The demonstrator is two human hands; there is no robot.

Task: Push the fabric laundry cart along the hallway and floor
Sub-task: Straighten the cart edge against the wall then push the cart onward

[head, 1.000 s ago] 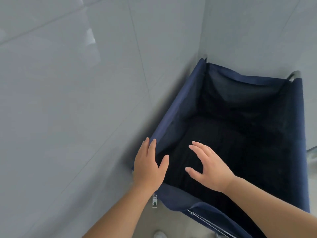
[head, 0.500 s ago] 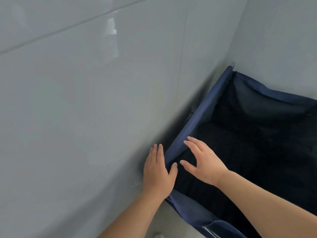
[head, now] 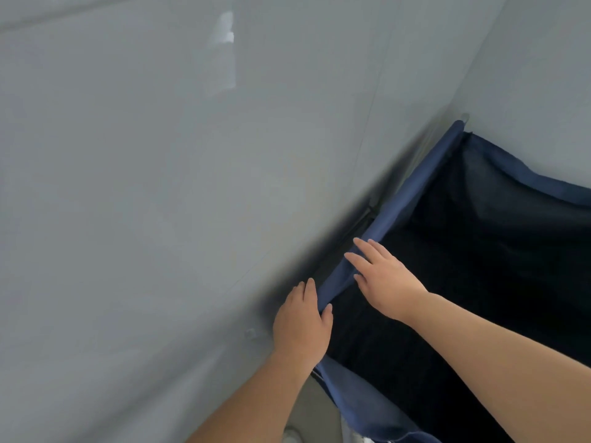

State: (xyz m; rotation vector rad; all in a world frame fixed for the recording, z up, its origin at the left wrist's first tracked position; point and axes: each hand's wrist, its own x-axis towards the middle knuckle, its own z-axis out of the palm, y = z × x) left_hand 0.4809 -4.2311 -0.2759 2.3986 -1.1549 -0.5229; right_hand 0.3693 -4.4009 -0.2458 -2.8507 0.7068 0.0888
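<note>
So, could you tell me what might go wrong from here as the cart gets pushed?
The left hand sits at the cart's blue rim, right beside the grey wall; its fingers could get pinched there. The right hand only rests open on soft fabric, so a push may buckle the rim rather than move the cart.

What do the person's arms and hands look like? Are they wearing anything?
Both the left hand and the right hand are bare, with no gloves, rings or watch showing. The forearms are bare too, with no sleeves in view. The fingers have short nails.
</note>
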